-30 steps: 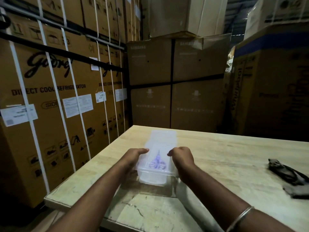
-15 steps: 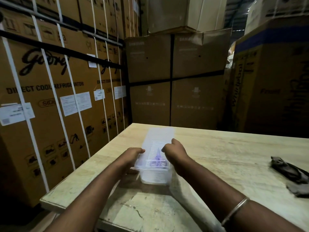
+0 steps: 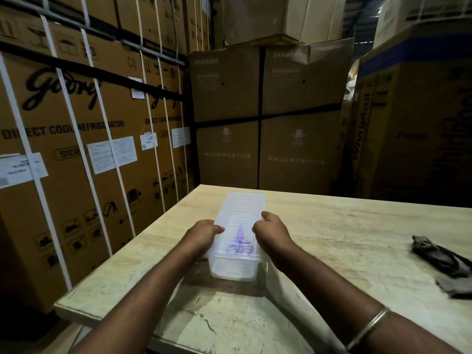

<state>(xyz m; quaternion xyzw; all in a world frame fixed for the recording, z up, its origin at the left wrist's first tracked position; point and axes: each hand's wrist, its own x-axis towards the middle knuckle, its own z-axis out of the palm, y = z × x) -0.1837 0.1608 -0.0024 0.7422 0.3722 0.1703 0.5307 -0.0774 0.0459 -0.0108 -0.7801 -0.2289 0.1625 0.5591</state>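
Clear plastic box (image 3: 232, 268) sits on the wooden table (image 3: 344, 238), between the two hands. Left hand (image 3: 204, 235) curls over its near-left rim; right hand (image 3: 272, 232) pinches the opposite rim, thumb up. The ridged lid (image 3: 245, 204) runs away from the fingers. Purple scissors (image 3: 239, 242) lie inside, directly between the knuckles, blades pointing away. The step looks like working the lid at the near end; whether on or off, cannot tell. To do it well: even pressure from both sides, base flat on the table, no twisting, or the thin walls could flex and the lid skew. Dark cloth (image 3: 444, 261) lies well off to the right of the right hand, not a hindrance.
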